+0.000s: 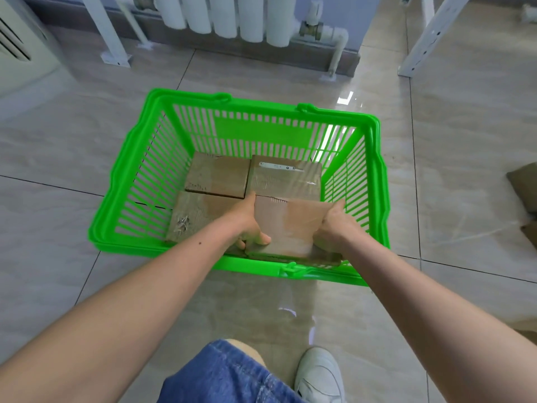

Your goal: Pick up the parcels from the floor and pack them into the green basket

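Note:
A green basket (pixel 122 199) stands on the tiled floor in front of me. Three brown cardboard parcels lie flat on its bottom: one at the back left (pixel 218 177), one at the back right (pixel 286 177), one at the front left (pixel 197 218). I hold a fourth parcel (pixel 287 228) inside the basket at the front right, tilted a little. My left hand (pixel 248 225) grips its left edge and my right hand (pixel 334 225) grips its right edge.
More brown parcels (pixel 526 184) lie on the floor at the right edge. A white radiator (pixel 232 16) and pipes run along the far wall. White frame legs (pixel 110 33) stand at left and right. My knee and white shoe (pixel 319 376) are below.

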`<action>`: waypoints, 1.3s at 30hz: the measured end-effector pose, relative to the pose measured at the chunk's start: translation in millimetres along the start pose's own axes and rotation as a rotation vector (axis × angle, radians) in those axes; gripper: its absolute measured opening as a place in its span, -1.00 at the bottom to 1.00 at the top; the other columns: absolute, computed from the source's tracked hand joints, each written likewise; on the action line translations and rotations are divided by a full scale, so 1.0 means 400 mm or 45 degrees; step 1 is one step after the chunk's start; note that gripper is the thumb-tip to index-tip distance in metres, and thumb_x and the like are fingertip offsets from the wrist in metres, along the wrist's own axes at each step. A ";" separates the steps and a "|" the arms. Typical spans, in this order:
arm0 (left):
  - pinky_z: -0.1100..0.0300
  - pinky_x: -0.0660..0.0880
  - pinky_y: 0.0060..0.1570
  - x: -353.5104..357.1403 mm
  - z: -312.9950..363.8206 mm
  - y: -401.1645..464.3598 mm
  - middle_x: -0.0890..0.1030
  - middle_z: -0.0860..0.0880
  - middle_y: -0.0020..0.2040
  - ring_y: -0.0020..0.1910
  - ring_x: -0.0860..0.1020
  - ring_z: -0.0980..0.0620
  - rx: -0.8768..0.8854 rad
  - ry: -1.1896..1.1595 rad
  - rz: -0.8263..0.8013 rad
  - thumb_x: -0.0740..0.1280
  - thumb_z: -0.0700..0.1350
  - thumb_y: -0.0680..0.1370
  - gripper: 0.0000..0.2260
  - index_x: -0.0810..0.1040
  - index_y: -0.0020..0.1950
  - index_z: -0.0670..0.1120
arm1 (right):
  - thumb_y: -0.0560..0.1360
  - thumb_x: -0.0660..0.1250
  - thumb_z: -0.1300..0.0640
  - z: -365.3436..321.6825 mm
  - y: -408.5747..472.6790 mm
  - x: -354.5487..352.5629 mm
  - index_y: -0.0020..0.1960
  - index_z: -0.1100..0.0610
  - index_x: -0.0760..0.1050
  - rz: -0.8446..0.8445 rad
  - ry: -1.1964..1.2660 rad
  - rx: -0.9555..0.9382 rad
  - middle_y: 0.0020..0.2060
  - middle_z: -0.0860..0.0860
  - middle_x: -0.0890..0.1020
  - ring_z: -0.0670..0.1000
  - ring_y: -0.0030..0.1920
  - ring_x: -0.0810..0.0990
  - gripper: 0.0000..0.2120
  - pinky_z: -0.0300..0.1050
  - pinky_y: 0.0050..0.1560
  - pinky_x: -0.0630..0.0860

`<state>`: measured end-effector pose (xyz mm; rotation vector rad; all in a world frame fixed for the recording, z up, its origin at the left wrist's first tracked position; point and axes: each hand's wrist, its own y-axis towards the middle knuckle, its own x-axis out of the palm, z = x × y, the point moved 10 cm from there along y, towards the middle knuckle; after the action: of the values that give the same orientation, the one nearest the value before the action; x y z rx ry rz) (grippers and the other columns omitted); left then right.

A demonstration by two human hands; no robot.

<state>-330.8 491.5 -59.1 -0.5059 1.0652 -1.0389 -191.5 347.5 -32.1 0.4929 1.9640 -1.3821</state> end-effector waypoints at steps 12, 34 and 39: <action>-0.03 0.48 -0.06 0.032 0.038 0.046 0.51 -0.18 0.11 0.10 0.54 -0.22 0.236 0.779 0.135 0.58 -0.14 0.31 -0.26 0.20 0.34 -0.06 | 0.58 0.27 0.22 0.039 0.104 0.111 0.55 0.36 -0.35 -0.094 -0.221 -0.025 0.42 0.39 0.35 0.28 0.39 0.44 -0.12 0.08 0.34 0.38; -0.07 0.53 0.07 -0.090 0.148 -0.158 0.61 -0.14 0.05 0.06 0.57 -0.17 0.171 0.562 0.243 0.35 -0.02 0.54 -0.69 0.42 0.20 -0.13 | 0.62 0.20 0.10 -0.015 -0.165 -0.120 0.30 0.24 0.39 -0.027 -0.109 -0.369 0.19 0.26 0.55 0.31 0.22 0.54 -0.68 0.10 0.13 0.52; 0.07 0.49 0.08 -0.186 0.306 -0.338 0.63 -0.11 0.08 0.11 0.56 -0.11 0.144 0.428 0.237 0.37 -0.03 0.51 -0.75 0.53 0.12 -0.13 | 0.58 0.22 0.01 0.062 -0.340 -0.339 0.22 0.20 0.46 -0.031 0.017 -0.211 0.20 0.21 0.56 0.26 0.24 0.53 -0.68 0.08 0.18 0.50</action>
<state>-289.4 479.3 133.1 -0.1377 1.3137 -1.0326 -176.6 284.8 150.5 0.4028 2.0802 -1.2208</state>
